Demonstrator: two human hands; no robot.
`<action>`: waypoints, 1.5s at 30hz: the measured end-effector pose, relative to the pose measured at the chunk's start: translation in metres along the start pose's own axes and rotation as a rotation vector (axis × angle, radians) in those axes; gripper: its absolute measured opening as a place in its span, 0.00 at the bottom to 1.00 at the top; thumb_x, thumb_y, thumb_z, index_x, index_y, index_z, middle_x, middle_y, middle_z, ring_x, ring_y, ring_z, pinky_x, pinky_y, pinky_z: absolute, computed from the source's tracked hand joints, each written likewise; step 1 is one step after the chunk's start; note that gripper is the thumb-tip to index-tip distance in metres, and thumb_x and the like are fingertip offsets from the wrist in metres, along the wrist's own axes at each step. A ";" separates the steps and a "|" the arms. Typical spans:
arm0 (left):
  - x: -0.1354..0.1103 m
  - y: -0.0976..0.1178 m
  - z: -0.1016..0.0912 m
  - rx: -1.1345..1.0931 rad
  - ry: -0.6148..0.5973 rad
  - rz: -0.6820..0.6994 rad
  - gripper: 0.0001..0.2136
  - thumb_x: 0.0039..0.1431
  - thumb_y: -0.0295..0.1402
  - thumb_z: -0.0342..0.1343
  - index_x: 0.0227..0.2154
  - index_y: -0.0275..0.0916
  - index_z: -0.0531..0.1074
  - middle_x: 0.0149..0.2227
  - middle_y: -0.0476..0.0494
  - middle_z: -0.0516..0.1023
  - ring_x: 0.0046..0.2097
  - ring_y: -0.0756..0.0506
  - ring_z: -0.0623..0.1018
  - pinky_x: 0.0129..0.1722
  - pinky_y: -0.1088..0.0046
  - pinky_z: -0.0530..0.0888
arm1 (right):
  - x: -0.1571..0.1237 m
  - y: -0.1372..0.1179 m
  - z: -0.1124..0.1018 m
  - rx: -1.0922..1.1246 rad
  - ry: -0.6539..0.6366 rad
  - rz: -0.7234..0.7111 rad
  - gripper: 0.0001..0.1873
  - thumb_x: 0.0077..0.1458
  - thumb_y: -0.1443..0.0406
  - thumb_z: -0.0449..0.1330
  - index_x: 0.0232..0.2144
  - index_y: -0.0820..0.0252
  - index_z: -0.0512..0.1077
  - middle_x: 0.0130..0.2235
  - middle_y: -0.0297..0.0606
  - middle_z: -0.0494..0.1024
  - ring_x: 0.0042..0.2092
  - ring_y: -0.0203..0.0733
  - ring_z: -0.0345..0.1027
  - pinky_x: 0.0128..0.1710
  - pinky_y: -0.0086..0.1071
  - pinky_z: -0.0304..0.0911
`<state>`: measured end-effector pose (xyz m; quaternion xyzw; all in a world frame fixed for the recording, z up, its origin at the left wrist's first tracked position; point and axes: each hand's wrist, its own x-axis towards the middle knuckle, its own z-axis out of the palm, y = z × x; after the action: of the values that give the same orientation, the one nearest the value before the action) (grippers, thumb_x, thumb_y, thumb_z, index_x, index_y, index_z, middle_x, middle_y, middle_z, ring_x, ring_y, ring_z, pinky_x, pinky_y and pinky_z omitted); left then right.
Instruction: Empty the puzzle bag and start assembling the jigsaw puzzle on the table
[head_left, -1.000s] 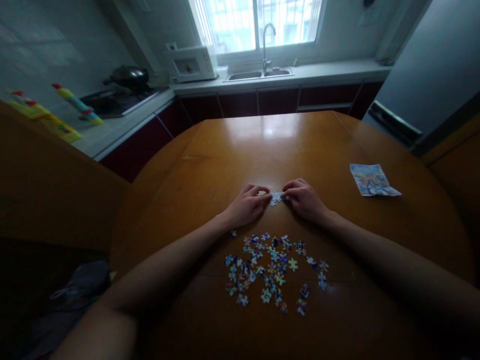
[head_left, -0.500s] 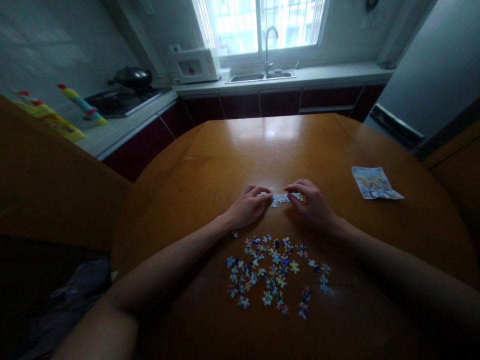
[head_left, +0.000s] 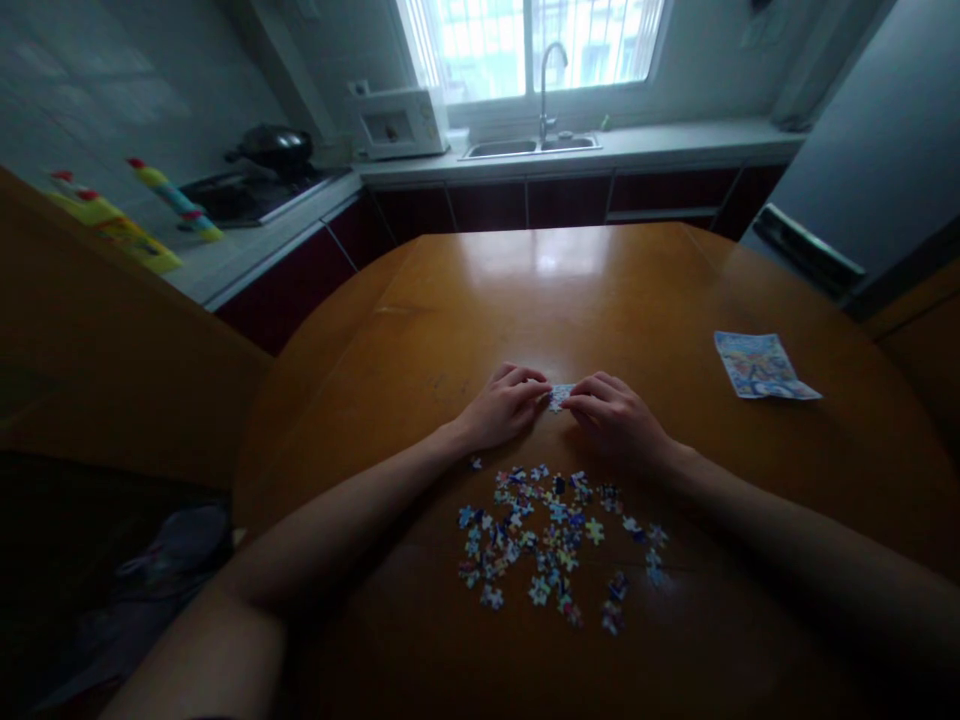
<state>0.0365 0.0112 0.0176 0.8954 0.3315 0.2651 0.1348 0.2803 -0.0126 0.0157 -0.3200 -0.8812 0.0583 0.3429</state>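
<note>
Puzzle work on wooden table (head_left: 540, 300): left hand (head_left: 504, 408) and right hand (head_left: 616, 420), fingers curled narrow, pinching joined puzzle pieces (head_left: 559, 396) between them. Loose pieces (head_left: 551, 535) scattered nearer; printed sheet (head_left: 763, 365) far right.

A round wooden table (head_left: 600, 290) fills a dim kitchen, a printed colour sheet (head_left: 763, 366) lying flat near its right edge. Behind it, a white microwave (head_left: 397, 122) stands left of the steel sink (head_left: 532, 147) under a bright window (head_left: 525, 40). A dark wok (head_left: 274, 148) sits on the hob, and yellow bottles (head_left: 112, 225) line the left counter.
</note>
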 end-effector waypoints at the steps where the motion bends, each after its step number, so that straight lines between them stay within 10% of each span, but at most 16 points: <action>1: 0.000 -0.001 0.000 -0.009 0.009 -0.010 0.11 0.68 0.31 0.55 0.50 0.44 0.76 0.51 0.42 0.77 0.52 0.42 0.70 0.55 0.58 0.72 | 0.000 0.002 0.000 -0.019 0.018 0.033 0.13 0.61 0.73 0.57 0.41 0.55 0.79 0.39 0.42 0.78 0.42 0.48 0.68 0.44 0.43 0.67; 8: 0.001 -0.017 0.003 -0.028 0.212 -0.310 0.04 0.63 0.26 0.59 0.36 0.38 0.79 0.40 0.43 0.79 0.46 0.42 0.74 0.50 0.60 0.72 | -0.001 0.039 -0.002 0.013 0.188 0.386 0.12 0.57 0.73 0.55 0.34 0.58 0.79 0.37 0.43 0.78 0.42 0.50 0.70 0.45 0.44 0.65; 14: 0.001 -0.018 0.003 -0.027 0.190 -0.290 0.05 0.62 0.25 0.58 0.36 0.39 0.79 0.40 0.44 0.79 0.46 0.43 0.74 0.50 0.61 0.72 | -0.002 0.057 0.002 0.111 0.258 0.588 0.11 0.54 0.71 0.55 0.31 0.59 0.78 0.36 0.43 0.77 0.40 0.48 0.71 0.43 0.42 0.66; 45: 0.002 -0.017 0.003 -0.040 0.172 -0.296 0.06 0.62 0.25 0.57 0.35 0.40 0.79 0.40 0.44 0.80 0.45 0.43 0.74 0.49 0.62 0.72 | -0.001 0.055 0.002 0.138 0.216 0.581 0.11 0.53 0.70 0.55 0.29 0.58 0.78 0.36 0.42 0.77 0.40 0.46 0.71 0.44 0.43 0.66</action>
<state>0.0308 0.0254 0.0090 0.8078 0.4648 0.3245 0.1615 0.3081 0.0304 -0.0036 -0.5386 -0.7054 0.1790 0.4246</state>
